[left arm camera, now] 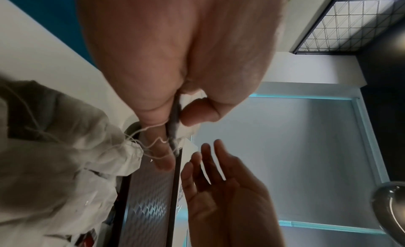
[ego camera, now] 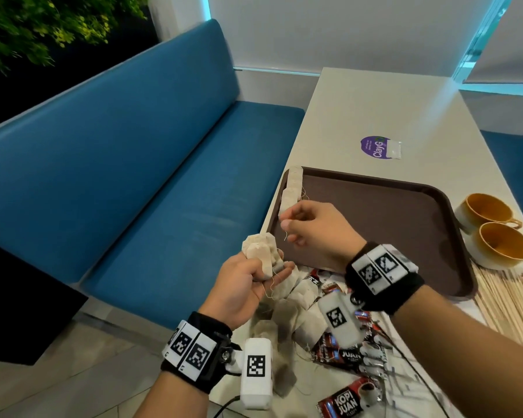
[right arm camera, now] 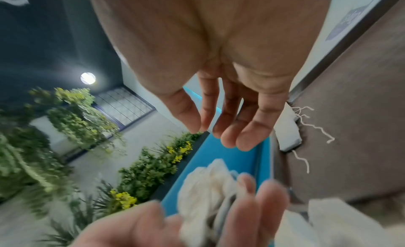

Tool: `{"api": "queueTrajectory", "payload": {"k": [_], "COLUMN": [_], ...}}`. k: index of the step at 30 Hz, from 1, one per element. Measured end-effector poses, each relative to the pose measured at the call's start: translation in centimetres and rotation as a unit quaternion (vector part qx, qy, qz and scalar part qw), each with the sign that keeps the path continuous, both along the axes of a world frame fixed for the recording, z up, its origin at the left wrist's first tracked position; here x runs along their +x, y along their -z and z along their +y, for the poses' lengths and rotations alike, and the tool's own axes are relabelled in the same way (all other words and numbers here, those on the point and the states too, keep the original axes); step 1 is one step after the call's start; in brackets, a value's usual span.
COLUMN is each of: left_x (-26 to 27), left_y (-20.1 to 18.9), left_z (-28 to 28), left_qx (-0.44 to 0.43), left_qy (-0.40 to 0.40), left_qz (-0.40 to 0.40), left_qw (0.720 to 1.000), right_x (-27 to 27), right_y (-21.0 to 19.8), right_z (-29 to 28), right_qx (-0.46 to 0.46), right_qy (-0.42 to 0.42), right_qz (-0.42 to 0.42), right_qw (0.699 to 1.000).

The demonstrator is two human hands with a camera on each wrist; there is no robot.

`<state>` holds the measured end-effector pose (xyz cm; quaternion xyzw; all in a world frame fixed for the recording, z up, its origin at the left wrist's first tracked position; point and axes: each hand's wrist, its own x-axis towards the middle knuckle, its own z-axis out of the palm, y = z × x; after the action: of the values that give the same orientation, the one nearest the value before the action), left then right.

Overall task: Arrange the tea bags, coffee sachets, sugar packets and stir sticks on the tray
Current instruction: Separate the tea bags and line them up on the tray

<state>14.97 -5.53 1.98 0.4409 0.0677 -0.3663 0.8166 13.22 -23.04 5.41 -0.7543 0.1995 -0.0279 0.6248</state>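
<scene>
My left hand (ego camera: pixel 266 267) grips a small bunch of tea bags (ego camera: pixel 260 250) by the table's left edge; the left wrist view shows thumb and fingers (left arm camera: pixel 197 112) pinching them. My right hand (ego camera: pixel 290 230) hovers over the left rim of the brown tray (ego camera: pixel 390 218), fingers relaxed and holding nothing (right arm camera: pixel 221 132). A row of tea bags (ego camera: pixel 292 188) lies along that rim. More tea bags (ego camera: pixel 302 306) are piled on the table under my wrists, with red and black coffee sachets (ego camera: pixel 344 402) beside them. Stir sticks (ego camera: pixel 507 303) lie to the tray's right.
Two orange-lined cups (ego camera: pixel 495 230) stand right of the tray. A small white packet (ego camera: pixel 393 149) lies on a purple sticker beyond the tray. A blue bench (ego camera: pixel 133 176) runs along the table's left side, and the far table top (ego camera: pixel 375 101) is bare.
</scene>
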Motion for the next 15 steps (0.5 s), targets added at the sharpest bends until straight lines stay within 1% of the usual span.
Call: {"api": "queueTrajectory", "payload": {"k": [2,5,8,11,13,15], "left_x": [-0.5,-1.3,-2.1,-2.7,-3.1,-3.3], "left_y": [-0.2,-0.6,-0.7,-0.7,-0.7,-0.9], "left_z": [-0.1,-0.2,-0.1,-0.2,-0.2,-0.2], "left_qx": [0.009,0.004,0.0,0.011,0.012,0.014], "left_qy": [0.022,0.066,0.116,0.139,0.139,0.141], "left_qz": [-0.022,-0.052,-0.077,-0.094,-0.093,-0.1], "left_qw": [0.999,0.996,0.99,0.986,0.986,0.985], "right_x": [-2.5,-5.4,-7.1,-8.1,-8.4,-8.7], "right_y": [-0.2,0.7,1.6,1.6,1.4,1.1], "right_z": [1.2,1.8,2.2,2.4,2.2,2.0], "right_qx": [0.004,-0.041,-0.042,-0.062,-0.05,-0.008], "right_qy": [-0.002,0.002,0.019,0.046,0.051,0.05], "right_qz": [-0.015,-0.026,-0.037,-0.062,-0.067,-0.062], "right_qw": [1.0,0.999,0.998,0.995,0.995,0.997]}}
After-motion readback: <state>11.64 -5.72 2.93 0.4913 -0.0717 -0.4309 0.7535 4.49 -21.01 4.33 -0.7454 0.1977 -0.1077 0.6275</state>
